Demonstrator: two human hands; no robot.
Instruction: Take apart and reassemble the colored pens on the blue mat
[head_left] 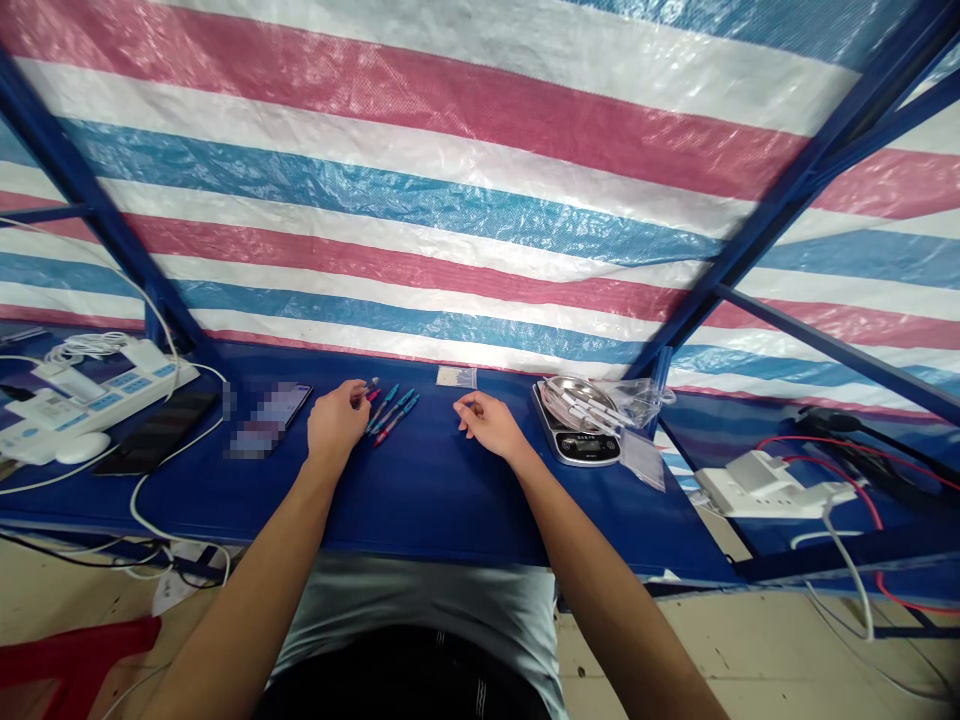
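Note:
My left hand [336, 418] rests on the blue table, its fingers closed on a pen [373, 394] of which a clear end and a red part show past the fingertips. Right beside that hand, several slim pens [405, 402] with teal and red parts lie slanted next to one another. My right hand [487, 422] is held over the table to the right of the pens, fingers curled in with thumb and fingertips close together. Nothing shows in it. A small clear packet [457, 377] lies behind, between the two hands.
A digital scale [587, 449] carries a metal bowl [570, 388] and plastic-wrapped white items. To the left are a blurred phone [274, 420], a dark phone-like slab [157, 432], a power strip [105, 395] and loose cables. Blue frame posts [739, 235] and striped sheeting [420, 200] enclose the table.

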